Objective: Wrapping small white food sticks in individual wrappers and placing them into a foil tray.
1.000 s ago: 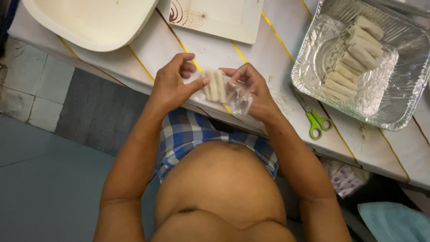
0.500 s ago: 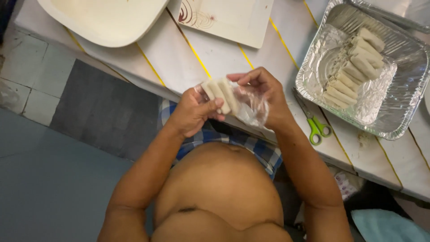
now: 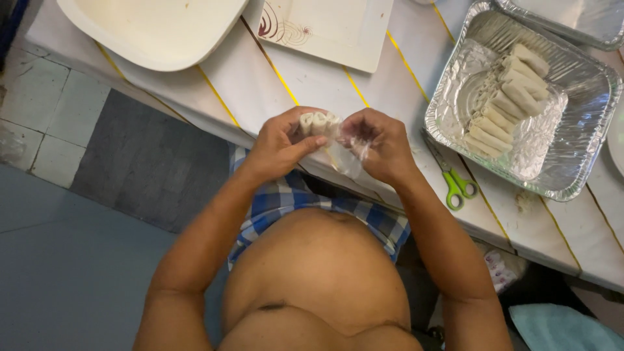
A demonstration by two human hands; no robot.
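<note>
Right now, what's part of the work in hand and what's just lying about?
In use:
left hand
right hand
pale rolls
clear plastic bag
foil tray of rolls

Lying about:
green scissors
white dish
square plate

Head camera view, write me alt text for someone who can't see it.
Two hands, left hand and right hand, hold a few pale rolls in a clear plastic bag over a white table. To the right sit green scissors and a foil tray of more rolls.
</note>
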